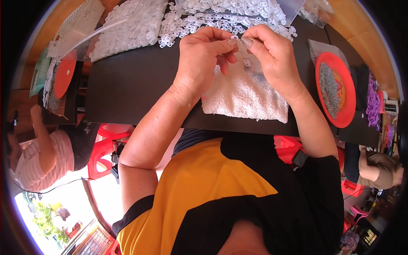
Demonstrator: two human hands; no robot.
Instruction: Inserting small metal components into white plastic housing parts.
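Note:
My left hand (pixel 204 53) and my right hand (pixel 272 53) meet fingertip to fingertip above a white towel (pixel 244 100) on a black table (pixel 127 85). Between the pinched fingers is a small white plastic piece (pixel 236 39), mostly hidden by the fingertips. Another tiny white piece (pixel 247 62) is visible just below the fingers, over the towel. A heap of white plastic rings (pixel 221 17) lies right behind my hands. A grey smudge of small parts (pixel 257 78) rests on the towel under my right hand.
A red plate (pixel 346 91) holding grey metal parts sits at the right, with purple pieces (pixel 373 102) beyond it. A clear bag of white pieces (pixel 127 29) and a red lid (pixel 64 76) lie at the left. Other people sit at the left (pixel 40 157) and right (pixel 380 168).

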